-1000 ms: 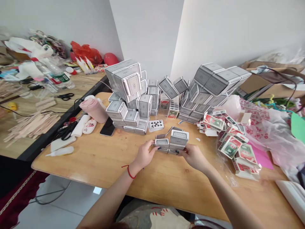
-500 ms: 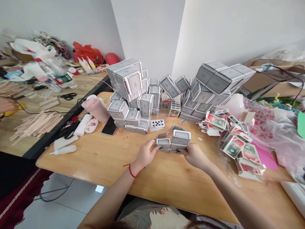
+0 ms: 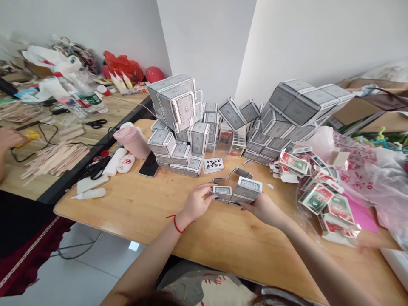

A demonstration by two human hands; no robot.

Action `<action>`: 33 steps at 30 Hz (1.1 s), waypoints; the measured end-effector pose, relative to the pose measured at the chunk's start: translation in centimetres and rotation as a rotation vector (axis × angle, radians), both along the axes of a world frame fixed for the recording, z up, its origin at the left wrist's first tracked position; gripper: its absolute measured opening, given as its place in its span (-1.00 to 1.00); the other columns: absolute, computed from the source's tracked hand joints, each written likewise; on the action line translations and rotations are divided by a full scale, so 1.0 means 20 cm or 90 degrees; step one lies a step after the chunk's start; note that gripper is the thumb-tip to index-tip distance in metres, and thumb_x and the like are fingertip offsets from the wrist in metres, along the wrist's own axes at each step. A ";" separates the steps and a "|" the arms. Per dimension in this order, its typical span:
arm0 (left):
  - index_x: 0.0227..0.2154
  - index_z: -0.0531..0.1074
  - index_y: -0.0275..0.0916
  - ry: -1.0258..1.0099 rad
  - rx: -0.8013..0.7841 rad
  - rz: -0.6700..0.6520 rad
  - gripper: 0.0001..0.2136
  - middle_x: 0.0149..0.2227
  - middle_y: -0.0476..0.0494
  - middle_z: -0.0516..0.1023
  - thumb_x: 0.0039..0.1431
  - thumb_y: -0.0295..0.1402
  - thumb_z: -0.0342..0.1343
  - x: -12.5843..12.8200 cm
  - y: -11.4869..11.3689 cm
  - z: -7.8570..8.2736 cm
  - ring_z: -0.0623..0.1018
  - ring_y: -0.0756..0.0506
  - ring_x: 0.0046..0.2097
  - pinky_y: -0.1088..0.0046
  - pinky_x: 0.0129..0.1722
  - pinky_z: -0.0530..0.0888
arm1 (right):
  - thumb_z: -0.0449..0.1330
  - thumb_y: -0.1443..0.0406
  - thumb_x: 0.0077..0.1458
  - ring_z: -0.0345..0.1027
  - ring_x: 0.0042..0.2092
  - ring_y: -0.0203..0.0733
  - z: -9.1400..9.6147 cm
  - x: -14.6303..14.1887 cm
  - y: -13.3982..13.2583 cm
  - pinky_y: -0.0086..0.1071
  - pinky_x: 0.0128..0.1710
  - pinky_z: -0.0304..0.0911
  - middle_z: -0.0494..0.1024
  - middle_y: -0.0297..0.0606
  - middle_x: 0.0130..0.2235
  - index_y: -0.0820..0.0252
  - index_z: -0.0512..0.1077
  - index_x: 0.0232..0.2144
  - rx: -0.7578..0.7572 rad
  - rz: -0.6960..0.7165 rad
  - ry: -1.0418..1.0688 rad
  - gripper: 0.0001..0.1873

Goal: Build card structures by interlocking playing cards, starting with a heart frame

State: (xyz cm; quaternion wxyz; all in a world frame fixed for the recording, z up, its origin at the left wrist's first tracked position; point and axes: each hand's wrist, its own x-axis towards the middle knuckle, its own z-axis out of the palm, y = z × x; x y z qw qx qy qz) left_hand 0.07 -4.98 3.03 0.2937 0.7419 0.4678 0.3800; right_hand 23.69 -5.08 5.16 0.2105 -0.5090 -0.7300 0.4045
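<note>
Between my two hands, low over the wooden table, is a playing-card structure (image 3: 245, 194) of joined boxes with grey patterned card backs. My left hand (image 3: 198, 202) pinches its left end, thumb on the near face. The right end, a taller box, is gripped by my right hand (image 3: 263, 208), whose fingers are partly hidden behind it. Several folded card strips stand open at the structure's back. Just beyond lies a small stack of loose cards (image 3: 213, 165) with a club card face up.
Tall card-box stacks stand at the back left (image 3: 178, 102) and back right (image 3: 296, 102). Empty card packets (image 3: 318, 197) pile up on the right. A phone (image 3: 149, 164), pink rolled cloth (image 3: 131, 141) and glue bottle (image 3: 88, 194) sit left. Another person's hand (image 3: 11, 138) works at the far-left table.
My right hand has tilted the taller box up and turned it slightly, so the two boxes now meet at an angle. The whole view has shifted a little.
</note>
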 end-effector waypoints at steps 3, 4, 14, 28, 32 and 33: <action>-0.32 0.43 -0.22 -0.009 0.004 -0.008 -0.86 -0.16 -0.15 0.51 0.02 -0.47 0.08 0.00 0.00 0.00 0.48 -0.10 -0.09 0.34 -0.07 0.41 | 0.12 0.32 -0.07 0.43 -0.41 -0.13 -0.03 0.00 -0.01 -0.34 -0.47 0.35 0.56 -0.23 -0.37 0.15 0.47 -0.34 -0.011 -0.026 0.015 -0.81; -0.32 0.43 -0.22 -0.009 0.005 -0.006 -0.87 -0.16 -0.15 0.51 0.03 -0.47 0.08 0.00 0.00 0.00 0.48 -0.09 -0.10 0.34 -0.07 0.40 | 0.12 0.31 -0.06 0.44 -0.41 -0.14 -0.03 0.00 -0.01 -0.34 -0.47 0.36 0.56 -0.23 -0.35 0.14 0.46 -0.31 -0.015 -0.027 0.023 -0.79; -0.25 0.35 -0.23 -0.061 0.026 -0.016 -0.81 -0.14 -0.19 0.44 0.03 -0.41 0.10 -0.01 0.01 -0.03 0.40 -0.12 -0.03 0.25 -0.01 0.35 | 0.12 0.27 -0.03 0.42 -0.40 -0.19 0.03 0.03 0.00 -0.34 -0.40 0.37 0.55 -0.24 -0.34 0.18 0.45 -0.34 -0.031 -0.024 0.062 -0.81; 0.06 0.11 -0.12 -0.008 -0.116 -0.083 -0.23 0.01 -0.17 0.23 -0.29 -0.35 0.33 0.04 0.07 -0.13 0.28 -0.20 0.07 0.14 0.08 0.23 | 0.13 0.15 -0.01 0.37 -0.30 -0.17 -0.16 -0.10 -0.19 -0.27 -0.34 0.34 0.44 -0.13 -0.16 0.17 0.28 -0.09 0.079 -0.398 0.202 -0.58; -0.12 0.24 -0.19 -0.006 -0.106 -0.086 -0.38 -0.13 -0.13 0.23 -0.33 -0.28 0.33 0.08 0.09 -0.12 0.32 -0.18 -0.02 0.18 -0.01 0.32 | 0.27 0.12 -0.21 0.22 -0.01 -0.02 -0.14 -0.19 -0.16 -0.26 -0.31 0.34 0.26 -0.04 0.02 0.13 0.05 0.09 0.178 -0.463 0.191 -0.18; -0.16 0.24 -0.21 -0.019 -0.098 -0.079 -0.42 -0.15 -0.13 0.22 -0.31 -0.27 0.32 0.09 0.09 -0.12 0.31 -0.17 -0.03 0.19 -0.02 0.33 | 0.30 0.12 -0.26 0.18 0.02 0.01 -0.14 -0.22 -0.16 -0.23 -0.28 0.33 0.22 -0.01 0.05 0.14 -0.05 0.14 0.199 -0.467 0.168 -0.05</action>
